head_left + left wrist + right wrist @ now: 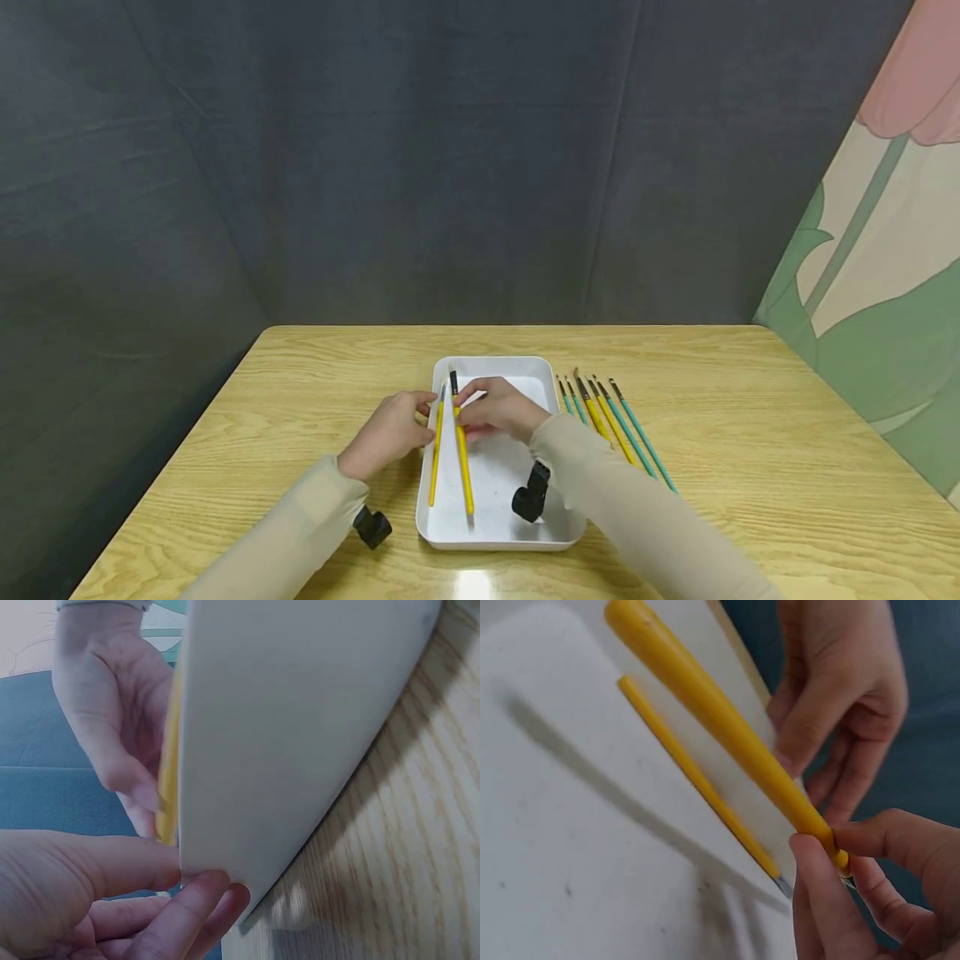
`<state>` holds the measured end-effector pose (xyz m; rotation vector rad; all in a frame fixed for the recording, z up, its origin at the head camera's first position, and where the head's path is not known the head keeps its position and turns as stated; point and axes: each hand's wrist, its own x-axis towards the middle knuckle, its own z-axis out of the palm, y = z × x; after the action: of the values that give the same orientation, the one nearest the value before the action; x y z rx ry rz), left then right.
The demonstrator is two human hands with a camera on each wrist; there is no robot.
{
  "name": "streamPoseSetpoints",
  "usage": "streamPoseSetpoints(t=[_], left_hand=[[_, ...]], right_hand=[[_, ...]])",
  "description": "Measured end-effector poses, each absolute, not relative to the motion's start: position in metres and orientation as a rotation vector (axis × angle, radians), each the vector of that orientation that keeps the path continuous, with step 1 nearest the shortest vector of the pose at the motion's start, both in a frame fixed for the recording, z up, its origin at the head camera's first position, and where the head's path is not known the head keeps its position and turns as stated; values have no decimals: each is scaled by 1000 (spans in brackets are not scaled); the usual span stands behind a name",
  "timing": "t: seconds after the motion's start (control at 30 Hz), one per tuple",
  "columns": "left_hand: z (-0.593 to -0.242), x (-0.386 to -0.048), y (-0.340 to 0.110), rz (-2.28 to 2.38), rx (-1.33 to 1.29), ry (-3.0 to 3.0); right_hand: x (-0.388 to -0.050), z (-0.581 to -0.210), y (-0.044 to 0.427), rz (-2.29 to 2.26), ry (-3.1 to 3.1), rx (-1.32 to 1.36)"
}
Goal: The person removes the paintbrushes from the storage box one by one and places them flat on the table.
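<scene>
A shallow white tray (498, 500) lies on the table in front of me. My left hand (387, 433) is at its left side; in the left wrist view the thumb lies at the rim and the fingertips touch the outer wall (262, 750). My right hand (504, 408) pinches a thick yellow-handled paintbrush (727, 727) between thumb and fingers near its dark ferrule. That brush is held above the tray floor, casting a shadow there. A thinner yellow paintbrush (436, 458) rests in the tray along the left wall, close to the left hand.
Right of the tray, several paintbrushes with teal (643, 437) and yellow (595, 410) handles lie side by side on the wooden table (750, 467). The right forearm (630, 500) passes over the tray's right side. A dark curtain (450, 167) hangs behind the table.
</scene>
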<state>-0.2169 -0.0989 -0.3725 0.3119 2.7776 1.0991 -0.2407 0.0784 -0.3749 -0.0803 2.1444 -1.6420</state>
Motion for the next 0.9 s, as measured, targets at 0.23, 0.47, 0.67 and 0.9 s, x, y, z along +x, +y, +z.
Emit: streamPoseSetpoints(t=[0.23,0.47,0.67,0.9], left_hand=[[-373,-215,-97,1109,287,2752],[-373,-213,-97,1143,305,2738],[-373,-214,-97,1144,305,2740],[-374,-214,-98,1167,303,2728]], right_hand=[[-238,-359,110,-1687,2093,-67],[-233,-347,157,-1701,2093,-86],[-228,-344,197,-1657,2131,-127],[-227,-342,240,-1602,2193,-86]])
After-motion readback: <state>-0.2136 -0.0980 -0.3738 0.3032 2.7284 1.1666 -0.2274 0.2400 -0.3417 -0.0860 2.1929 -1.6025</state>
